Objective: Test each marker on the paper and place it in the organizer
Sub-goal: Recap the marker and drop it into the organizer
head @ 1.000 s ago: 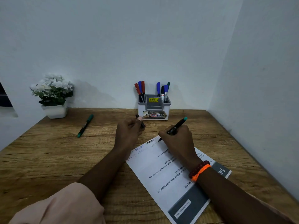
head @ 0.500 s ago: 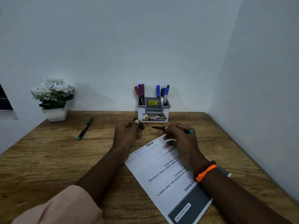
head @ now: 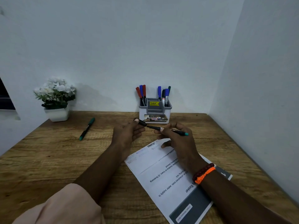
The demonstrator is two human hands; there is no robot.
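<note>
1. In the middle of the frame we see the right hand point(head: 178, 139) pinching a black marker with a teal end point(head: 174, 130) between thumb and forefinger, the other fingers loosely curled below it; the marker lies almost level, its teal end pointing right and its tip pointing left.
2. Just left of it, the left hand point(head: 127, 135) pinches a dark cap point(head: 142, 123) between thumb and fingertips; the marker's tip sits at the cap's mouth, and we cannot tell whether it is inside yet.
3. Both hands hover above the upper edge of the paper point(head: 161, 172), which lies at an angle in the lower centre and right of the frame, with several zigzag test scribbles near its top edge.
4. The organizer point(head: 155, 110) stands at the back of the wooden table point(head: 48, 159), just above the hands in the frame, against the wall; red, blue, black and green markers stand upright in its left and right compartments.
5. A second green marker point(head: 87, 128) lies on the table at centre left, well apart from the hands.
6. A white pot of white flowers point(head: 55, 97) stands at the left, near the wall.
</note>
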